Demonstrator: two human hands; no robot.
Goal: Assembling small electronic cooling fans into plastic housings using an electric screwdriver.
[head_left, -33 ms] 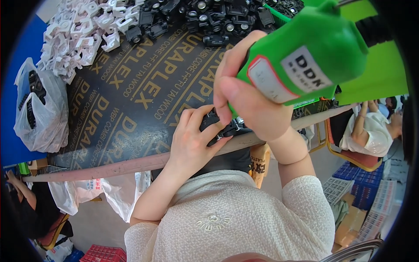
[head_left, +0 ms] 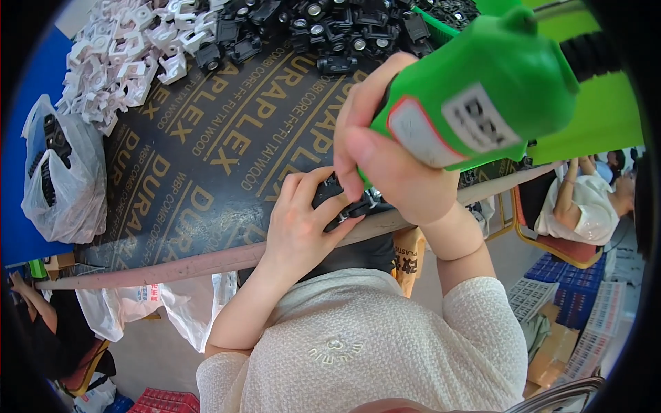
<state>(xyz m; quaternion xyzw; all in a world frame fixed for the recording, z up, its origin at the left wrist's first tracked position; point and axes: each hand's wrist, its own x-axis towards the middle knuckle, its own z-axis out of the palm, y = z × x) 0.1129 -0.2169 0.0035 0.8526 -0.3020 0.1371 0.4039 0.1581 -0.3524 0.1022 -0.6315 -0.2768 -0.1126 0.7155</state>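
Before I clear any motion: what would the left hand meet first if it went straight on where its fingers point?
The black part, which the left hand is touching. Past it in the picture comes the right hand, wrapped around the green tool, though depth between them is unclear.

Green plastic handheld tool [head_left: 513, 76]: its body has dipped slightly toward 6 o'clock.
White rectangular label on it [head_left: 480, 118]: lower too, its print blurrier.
White red-bordered label [head_left: 422, 134]: shifted toward 7 o'clock, markings fainter.
Bare right hand [head_left: 401, 162]: a touch farther toward 9 o'clock.
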